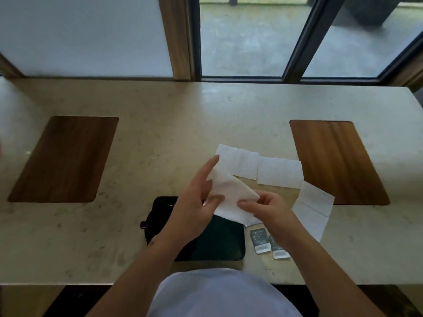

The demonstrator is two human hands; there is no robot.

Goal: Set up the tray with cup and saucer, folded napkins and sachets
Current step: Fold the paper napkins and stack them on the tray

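A white paper napkin [231,194], partly folded into a triangle, is held above the black tray [219,243] near the table's front edge. My left hand [194,202] holds its left side, thumb on the paper and index finger stretched out along its upper edge. My right hand [265,208] pinches its right corner. Three more white napkins lie flat on the table behind and to the right: one [240,163], a second [280,171] and a third [314,209]. Two grey sachets [259,241] [278,250] lie just right of the tray. No cup or saucer is in view.
The pale stone table [160,138] has two dark wooden inlays, one at the left [66,159] and one at the right [336,161]. A small dark tab [143,224] sticks out at the tray's left edge. Window frames stand behind the table.
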